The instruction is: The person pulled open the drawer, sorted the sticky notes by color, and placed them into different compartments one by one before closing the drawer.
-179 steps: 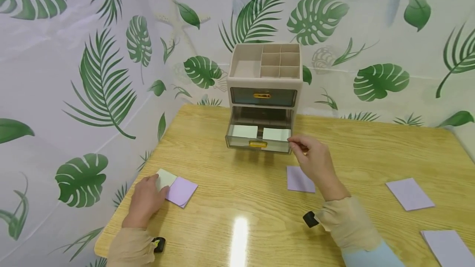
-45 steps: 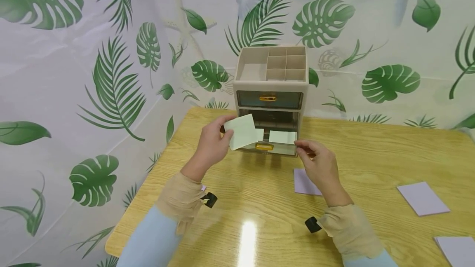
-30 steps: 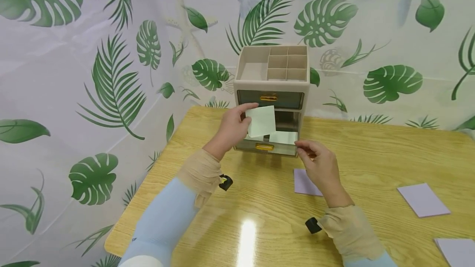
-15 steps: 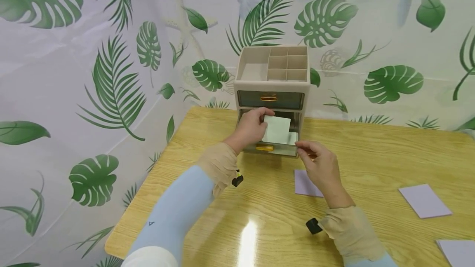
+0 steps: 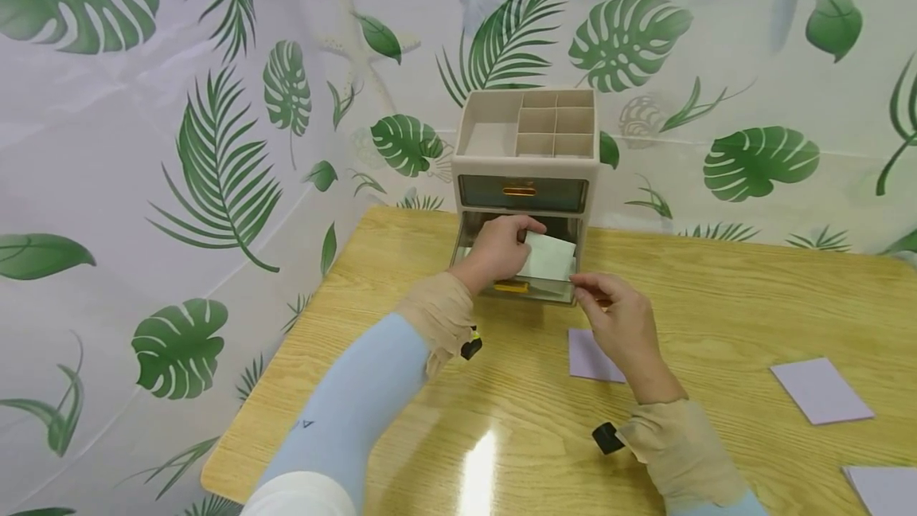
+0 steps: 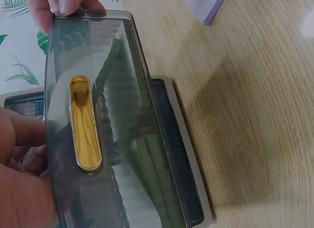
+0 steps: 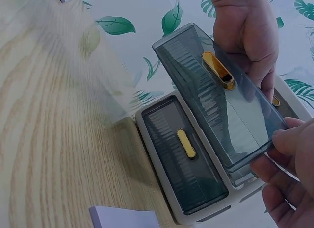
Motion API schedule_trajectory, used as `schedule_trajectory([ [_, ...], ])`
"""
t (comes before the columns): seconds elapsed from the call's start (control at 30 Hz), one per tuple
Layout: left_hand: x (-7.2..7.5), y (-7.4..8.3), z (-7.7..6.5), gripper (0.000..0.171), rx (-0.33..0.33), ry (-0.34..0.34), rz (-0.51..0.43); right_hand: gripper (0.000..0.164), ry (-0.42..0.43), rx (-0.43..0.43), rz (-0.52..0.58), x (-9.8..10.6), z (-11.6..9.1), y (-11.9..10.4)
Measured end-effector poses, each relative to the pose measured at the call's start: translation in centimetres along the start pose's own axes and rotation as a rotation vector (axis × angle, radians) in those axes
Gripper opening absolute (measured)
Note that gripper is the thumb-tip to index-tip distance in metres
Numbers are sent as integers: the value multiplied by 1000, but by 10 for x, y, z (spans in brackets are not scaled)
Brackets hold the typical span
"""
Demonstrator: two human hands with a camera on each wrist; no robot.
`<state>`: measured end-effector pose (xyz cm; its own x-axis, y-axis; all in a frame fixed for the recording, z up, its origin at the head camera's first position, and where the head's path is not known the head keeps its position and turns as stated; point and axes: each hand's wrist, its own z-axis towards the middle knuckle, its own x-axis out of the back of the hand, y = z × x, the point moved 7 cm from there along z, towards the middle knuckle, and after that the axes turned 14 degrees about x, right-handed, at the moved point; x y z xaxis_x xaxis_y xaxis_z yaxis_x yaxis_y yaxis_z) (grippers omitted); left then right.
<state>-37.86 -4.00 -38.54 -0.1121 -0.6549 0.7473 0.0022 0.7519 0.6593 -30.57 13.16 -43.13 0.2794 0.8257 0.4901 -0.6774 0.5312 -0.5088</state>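
Observation:
A pale green sticky note pad (image 5: pixel 552 255) is in my left hand (image 5: pixel 501 249), pinched between thumb and fingers over the right half of the pulled-out middle drawer (image 5: pixel 552 291). The pad slants, its lower part behind the drawer's front wall. More pale green pads lie in the drawer, mostly hidden by my left hand and its pad. My right hand (image 5: pixel 612 313) pinches the drawer's front right corner between thumb and fingers. In the right wrist view the smoky drawer front (image 7: pixel 196 90) with its gold handle (image 7: pixel 217 71) hides part of the left fingers.
The cream organizer (image 5: pixel 526 164) has open compartments on top and a closed upper drawer (image 5: pixel 552 196). A lavender pad (image 5: pixel 593 357) lies near my right wrist. Two more lavender pads, one in the middle (image 5: pixel 822 390) and one nearer (image 5: pixel 884 488), lie at the right. A leaf-patterned cloth stands behind.
My left hand has picked up the green pad from the table's left side and carried it right, down into the drawer. My right hand keeps its pinch on the drawer corner.

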Motion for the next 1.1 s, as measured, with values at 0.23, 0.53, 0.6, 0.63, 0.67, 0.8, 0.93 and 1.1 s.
schedule_trajectory([
  [0.23,-4,-1,5,37,53,-42,22,16,-4,-7,-2,0,0,1],
  [0.53,-9,0,10,31,103,-39,240,14,5,2,7,0,1,0],
  [0.6,-10,-1,11,30,115,-38,267,14,6,2,11,0,2,0],
  [0.63,-10,-1,12,30,117,-37,282,14,6,2,12,0,2,0],
  [0.67,-11,-1,12,30,116,-37,298,15,6,3,13,0,2,0],
  [0.8,-13,0,15,29,89,-29,366,14,7,9,13,0,2,0],
  [0.93,-16,1,16,24,82,-41,426,14,7,20,14,0,2,-1],
  [1.1,-21,3,16,31,91,-91,475,14,9,29,10,0,2,-1],
])
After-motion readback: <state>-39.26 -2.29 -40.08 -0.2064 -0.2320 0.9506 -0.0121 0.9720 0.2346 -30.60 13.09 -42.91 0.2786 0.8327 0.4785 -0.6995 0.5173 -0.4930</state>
